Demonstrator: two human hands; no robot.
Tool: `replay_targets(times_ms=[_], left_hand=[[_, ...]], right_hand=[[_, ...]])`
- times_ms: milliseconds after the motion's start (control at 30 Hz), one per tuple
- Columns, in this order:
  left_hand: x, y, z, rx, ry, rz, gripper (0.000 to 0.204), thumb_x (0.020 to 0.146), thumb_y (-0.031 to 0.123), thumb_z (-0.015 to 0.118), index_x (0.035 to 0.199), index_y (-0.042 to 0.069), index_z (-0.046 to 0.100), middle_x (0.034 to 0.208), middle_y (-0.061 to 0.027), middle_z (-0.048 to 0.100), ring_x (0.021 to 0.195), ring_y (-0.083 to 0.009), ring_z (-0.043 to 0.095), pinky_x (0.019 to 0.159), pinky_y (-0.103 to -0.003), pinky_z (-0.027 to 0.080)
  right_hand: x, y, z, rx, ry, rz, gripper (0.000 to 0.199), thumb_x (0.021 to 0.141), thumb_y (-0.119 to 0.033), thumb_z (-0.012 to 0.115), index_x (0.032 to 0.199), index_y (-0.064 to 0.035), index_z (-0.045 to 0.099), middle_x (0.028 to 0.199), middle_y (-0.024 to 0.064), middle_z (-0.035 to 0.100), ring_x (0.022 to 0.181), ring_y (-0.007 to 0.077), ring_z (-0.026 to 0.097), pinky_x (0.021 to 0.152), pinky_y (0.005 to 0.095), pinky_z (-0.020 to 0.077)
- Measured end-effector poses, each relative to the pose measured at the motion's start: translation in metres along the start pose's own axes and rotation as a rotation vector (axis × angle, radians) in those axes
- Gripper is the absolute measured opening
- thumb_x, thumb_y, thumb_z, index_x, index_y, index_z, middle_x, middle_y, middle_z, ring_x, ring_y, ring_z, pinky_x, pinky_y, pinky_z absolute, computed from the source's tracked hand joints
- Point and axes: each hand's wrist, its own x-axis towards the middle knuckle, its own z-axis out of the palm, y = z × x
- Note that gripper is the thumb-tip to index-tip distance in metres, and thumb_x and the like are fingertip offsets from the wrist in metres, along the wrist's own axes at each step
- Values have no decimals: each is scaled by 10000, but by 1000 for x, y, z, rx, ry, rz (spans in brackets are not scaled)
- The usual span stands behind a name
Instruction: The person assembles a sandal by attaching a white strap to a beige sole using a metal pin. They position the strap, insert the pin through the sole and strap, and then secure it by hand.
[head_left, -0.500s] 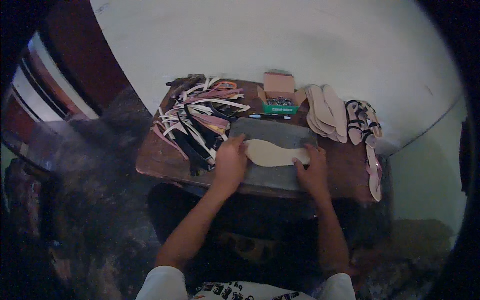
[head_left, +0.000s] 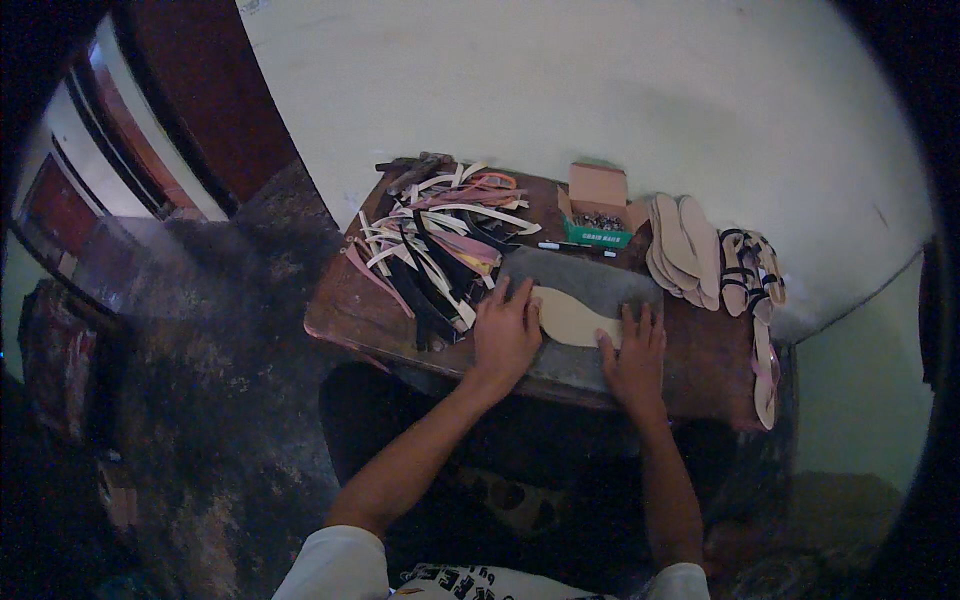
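A beige shoe sole (head_left: pixel 573 317) lies on a grey slab (head_left: pixel 600 270) at the front middle of the wooden table. My left hand (head_left: pixel 507 335) rests over the sole's left end, its fingers stretched forward. Over the right end lies my right hand (head_left: pixel 635 362), fingers straight and apart, the thumb touching the sole. Both ends of the sole are hidden under the hands. Left of the slab is a pile of white, pink and black straps (head_left: pixel 435 250).
Behind the slab stands an open green carton (head_left: pixel 597 235) of small metal pieces, with a pen (head_left: pixel 577 248) before it. To its right lie stacked beige soles (head_left: pixel 683 250), black-strapped sandals (head_left: pixel 750 268) and a pink-strapped sandal (head_left: pixel 766 375). A pale wall (head_left: pixel 560 90) rises behind the table (head_left: pixel 345 310).
My fingers have gone from gripping the sole's ends to lying stretched out over it. The sole now rests on the slab. The whole view has shifted, moving the table rightward and slightly down.
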Motion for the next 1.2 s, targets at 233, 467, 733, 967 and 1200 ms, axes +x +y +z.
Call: replay_targets(times_ms=[233, 467, 733, 967, 1200], left_hand=[[-7, 2, 7, -123, -162, -68, 363, 957, 226, 603, 1242, 5, 645, 1329, -339, 549, 1196, -478, 557, 1031, -525, 438], [-10, 14, 23, -131, -104, -28, 330, 965, 198, 592, 1190, -40, 636, 1264, -281, 596, 1202, -463, 542, 1044, -514, 420], [2, 26, 4, 4, -204, 134, 235, 925, 168, 618, 1069, 4, 706, 1042, -202, 682, 1027, -413, 577, 920, -487, 470], [29, 14, -53, -23, -124, -34, 210, 918, 181, 650, 1042, 38, 739, 1001, -200, 713, 915, -369, 675, 833, -441, 536], [69, -44, -109, -45, -44, -372, 352, 861, 209, 722, 1175, 51, 699, 1128, -182, 713, 1016, -355, 694, 904, -418, 527]], right_hand=[[-13, -5, -12, -20, -103, 87, 812, 970, -608, 475, 1506, -5, 378, 1561, 323, 282, 1468, 520, 187, 1187, 616, 152], [-17, 2, -1, -25, -76, 125, 778, 972, -585, 485, 1524, -47, 373, 1570, 316, 273, 1466, 528, 184, 1184, 626, 147], [-22, 7, 6, 125, -86, 56, 565, 979, -345, 566, 1475, -95, 466, 1556, 220, 373, 1443, 515, 259, 1178, 619, 198], [-23, -28, -16, 430, 246, -187, 369, 868, -104, 672, 1231, -51, 633, 1300, 188, 590, 1212, 415, 538, 1057, 506, 424], [35, -122, -11, 541, 218, -377, 242, 849, -149, 692, 1064, -37, 697, 1155, 170, 606, 1094, 377, 566, 959, 471, 468]])
